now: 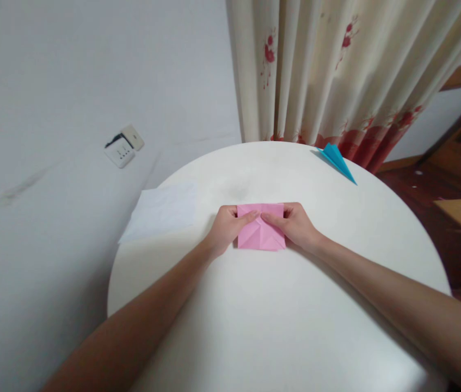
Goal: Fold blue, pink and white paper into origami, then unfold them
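A pink square of folded paper is held between my two hands above the middle of the white round table. Crease lines run across its face, several of them meeting near its centre. My left hand grips the paper's left side, thumb on top and fingers tucked behind. On the right side my right hand holds it the same way. Both thumb tips press close together near the upper middle of the paper. The fingers behind the sheet are hidden.
A blue paper plane lies at the table's far right edge. White paper rests at the left, partly over the rim. A wall with a socket stands to the left, and a floral curtain hangs behind. Cardboard is at the right.
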Motion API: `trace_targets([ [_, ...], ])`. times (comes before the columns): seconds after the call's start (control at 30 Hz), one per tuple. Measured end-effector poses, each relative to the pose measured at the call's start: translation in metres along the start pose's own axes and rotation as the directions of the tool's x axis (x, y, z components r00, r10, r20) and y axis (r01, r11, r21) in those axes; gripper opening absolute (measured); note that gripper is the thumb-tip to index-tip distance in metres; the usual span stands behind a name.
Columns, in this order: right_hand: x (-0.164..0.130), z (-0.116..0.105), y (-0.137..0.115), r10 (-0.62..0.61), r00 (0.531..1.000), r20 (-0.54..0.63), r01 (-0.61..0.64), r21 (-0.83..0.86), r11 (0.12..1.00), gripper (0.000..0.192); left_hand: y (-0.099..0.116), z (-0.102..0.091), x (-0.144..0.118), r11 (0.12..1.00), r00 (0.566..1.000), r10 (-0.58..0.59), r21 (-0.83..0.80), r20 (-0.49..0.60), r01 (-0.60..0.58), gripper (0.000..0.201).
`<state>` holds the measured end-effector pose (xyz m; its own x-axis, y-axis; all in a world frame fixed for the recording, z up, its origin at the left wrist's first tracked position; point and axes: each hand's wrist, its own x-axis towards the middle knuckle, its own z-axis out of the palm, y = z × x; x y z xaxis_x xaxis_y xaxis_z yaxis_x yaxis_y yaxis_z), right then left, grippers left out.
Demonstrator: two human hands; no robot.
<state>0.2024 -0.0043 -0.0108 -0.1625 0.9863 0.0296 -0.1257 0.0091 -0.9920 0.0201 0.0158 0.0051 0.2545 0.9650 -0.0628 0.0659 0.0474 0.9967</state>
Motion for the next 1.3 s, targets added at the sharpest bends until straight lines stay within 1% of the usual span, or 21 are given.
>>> trace_targets([
  [0.13, -0.0003, 0.0004, -0.0001, -0.038, 0.997, -0.071, 0.041, 0.039, 0.998, 0.034, -0.0016, 0.0006, -0.001, 1.0, 1.0, 0.001, 0.027, 0.012, -0.001, 0.04],
  [0.23, 0.0003, 0.0002, -0.0001, -0.053, 0.996, -0.077, 0.057, 0.045, 0.997, 0.035, -0.002, 0.0021, -0.0021, 1.0, 1.0, 0.021, 0.022, 0.004, -0.021, 0.038],
  [0.33, 0.0006, 0.0009, -0.0008, -0.064, 0.995, -0.078, 0.066, 0.02, 0.998, 0.033, -0.0011, 0.0034, -0.0025, 0.999, 0.999, 0.039, 0.017, -0.032, -0.039, 0.039],
  [0.53, -0.0006, 0.0051, -0.0022, -0.024, 0.992, -0.121, 0.032, 0.062, 0.998, 0.033, 0.0005, 0.0032, -0.0029, 0.999, 0.999, 0.046, 0.015, -0.019, -0.046, 0.04],
  [0.67, -0.0009, 0.0054, -0.0024, 0.003, 0.989, -0.145, 0.017, 0.137, 0.99, 0.032, 0.0004, 0.0007, -0.0012, 0.994, 0.993, 0.094, -0.044, -0.076, -0.098, 0.038],
  [0.8, 0.0001, 0.0038, -0.0024, 0.025, 0.985, -0.171, 0.002, 0.152, 0.988, 0.031, 0.0004, -0.0003, 0.001, 0.985, 0.986, 0.123, -0.11, -0.108, -0.135, 0.037],
  [0.87, 0.0004, 0.0035, -0.003, 0.041, 0.981, -0.191, -0.009, 0.162, 0.987, 0.031, -0.0001, 0.0003, 0.001, 0.985, 0.992, 0.106, -0.126, -0.069, -0.114, 0.038],
  [0.93, 0.0001, 0.0039, -0.0041, 0.049, 0.979, -0.2, -0.013, 0.176, 0.984, 0.031, -0.0009, 0.0011, 0.0001, 0.991, 0.998, 0.06, -0.117, 0.004, -0.059, 0.039],
  [1.0, -0.0007, 0.005, -0.0054, 0.05, 0.981, -0.188, -0.014, 0.185, 0.983, 0.031, -0.0021, 0.0017, -0.0012, 0.997, 0.998, 0.021, -0.076, 0.06, -0.016, 0.039],
  [1.03, -0.0012, 0.0058, -0.0062, 0.052, 0.983, -0.178, -0.018, 0.19, 0.982, 0.031, -0.0026, 0.0018, -0.0018, 0.999, 0.998, 0.013, -0.049, 0.063, -0.01, 0.039],
  [1.13, -0.0012, 0.0072, -0.0079, 0.056, 0.984, -0.172, -0.021, 0.203, 0.979, 0.03, -0.0039, 0.0015, -0.0025, 0.999, 0.999, 0.027, 0.02, 0.028, -0.027, 0.039],
  [1.23, 0.0026, 0.0039, -0.0084, 0.032, 0.968, -0.248, 0.024, 0.219, 0.975, 0.029, -0.0041, 0.0014, -0.002, 0.999, 0.999, 0.035, 0.04, -0.023, -0.034, 0.039],
  [1.3, 0.0063, -0.001, -0.0082, -0.012, 0.948, -0.319, 0.073, 0.179, 0.981, 0.033, -0.0039, 0.0015, -0.0014, 0.999, 0.997, 0.04, 0.024, -0.059, -0.039, 0.039],
])
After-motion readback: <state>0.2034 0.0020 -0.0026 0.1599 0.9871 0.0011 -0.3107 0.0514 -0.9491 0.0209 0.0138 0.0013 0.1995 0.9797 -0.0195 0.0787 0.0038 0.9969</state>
